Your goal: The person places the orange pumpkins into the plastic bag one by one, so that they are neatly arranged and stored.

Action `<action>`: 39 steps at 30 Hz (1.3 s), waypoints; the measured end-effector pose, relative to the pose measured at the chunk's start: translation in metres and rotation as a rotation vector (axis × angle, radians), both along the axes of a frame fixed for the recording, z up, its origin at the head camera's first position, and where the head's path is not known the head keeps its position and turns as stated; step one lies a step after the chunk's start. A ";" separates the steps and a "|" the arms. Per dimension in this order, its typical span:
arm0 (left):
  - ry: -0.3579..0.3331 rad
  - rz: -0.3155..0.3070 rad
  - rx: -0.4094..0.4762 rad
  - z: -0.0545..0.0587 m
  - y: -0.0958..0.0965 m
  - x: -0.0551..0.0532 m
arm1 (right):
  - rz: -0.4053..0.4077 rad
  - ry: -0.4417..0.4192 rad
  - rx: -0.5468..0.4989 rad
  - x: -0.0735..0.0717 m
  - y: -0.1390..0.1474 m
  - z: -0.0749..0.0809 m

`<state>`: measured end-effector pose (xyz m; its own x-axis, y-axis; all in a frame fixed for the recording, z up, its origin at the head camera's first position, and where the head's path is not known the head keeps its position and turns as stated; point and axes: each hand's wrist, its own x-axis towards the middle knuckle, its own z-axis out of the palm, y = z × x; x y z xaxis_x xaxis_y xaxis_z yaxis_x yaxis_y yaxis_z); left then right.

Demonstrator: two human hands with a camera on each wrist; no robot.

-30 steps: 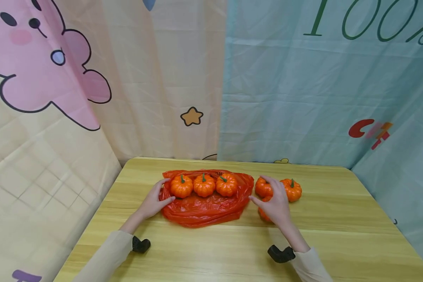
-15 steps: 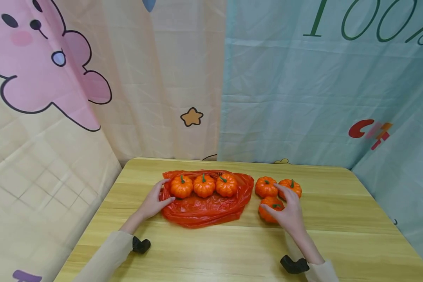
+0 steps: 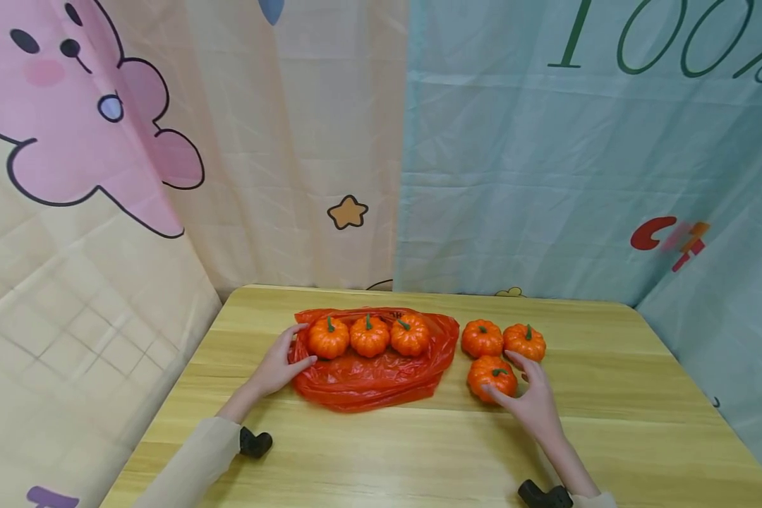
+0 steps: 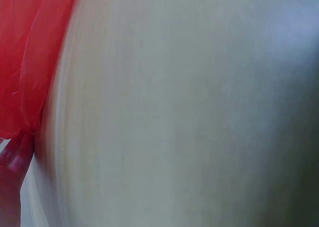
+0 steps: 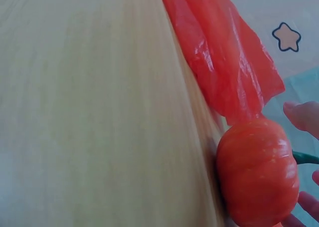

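Note:
A red plastic bag (image 3: 368, 384) lies spread out, with three small orange pumpkins in a row on it: left (image 3: 328, 337), middle (image 3: 369, 336) and right (image 3: 409, 335). At the bag's left edge, my left hand (image 3: 276, 367) rests thumb and fingertips on the plastic, spread apart. My right hand (image 3: 535, 402) is around the near side of a front pumpkin (image 3: 490, 377), thumb and fingers apart. In the right wrist view the thumb stands off this pumpkin (image 5: 256, 172); whether the fingers touch it is unclear. Two more pumpkins, left (image 3: 482, 339) and right (image 3: 524, 342), sit just behind.
Everything lies on a wooden table (image 3: 381, 458). Behind it hangs a printed curtain (image 3: 514, 176), and another cloth (image 3: 70, 296) closes off the left side. Black wrist mounts (image 3: 255, 442) sit at the cuffs.
My right hand has moved from beside the bag's right edge, to the right and nearer, round to the front pumpkin. The left hand and the bag stay put.

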<state>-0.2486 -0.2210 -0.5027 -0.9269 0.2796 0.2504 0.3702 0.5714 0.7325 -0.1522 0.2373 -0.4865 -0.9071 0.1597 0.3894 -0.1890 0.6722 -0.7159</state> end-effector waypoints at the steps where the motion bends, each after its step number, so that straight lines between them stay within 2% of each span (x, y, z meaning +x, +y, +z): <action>1: -0.001 0.000 0.000 0.000 0.000 0.000 | -0.006 -0.015 -0.001 0.001 0.001 -0.001; 7: -0.001 -0.002 0.010 0.001 0.002 0.001 | -0.010 -0.080 -0.038 0.001 0.003 -0.006; 14: 0.005 -0.001 0.009 0.000 0.001 0.001 | 0.021 -0.169 -0.096 0.001 0.002 -0.003; 20: 0.014 0.005 0.000 -0.001 0.001 0.001 | 0.028 -0.237 -0.102 -0.001 0.004 -0.004; 25: 0.023 0.002 0.002 -0.001 0.001 0.001 | 0.029 -0.244 -0.095 -0.002 0.005 -0.006; 35: 0.086 0.009 -0.007 -0.003 0.002 0.001 | 0.031 -0.276 -0.117 -0.002 0.006 -0.007; 39: 0.039 0.006 0.014 -0.002 0.002 0.001 | 0.028 -0.282 -0.111 -0.002 0.005 -0.007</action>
<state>-0.2472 -0.2189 -0.5044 -0.9182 0.2701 0.2898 0.3948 0.5638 0.7254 -0.1538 0.2425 -0.4933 -0.9816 0.1607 0.1034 0.0101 0.5841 -0.8116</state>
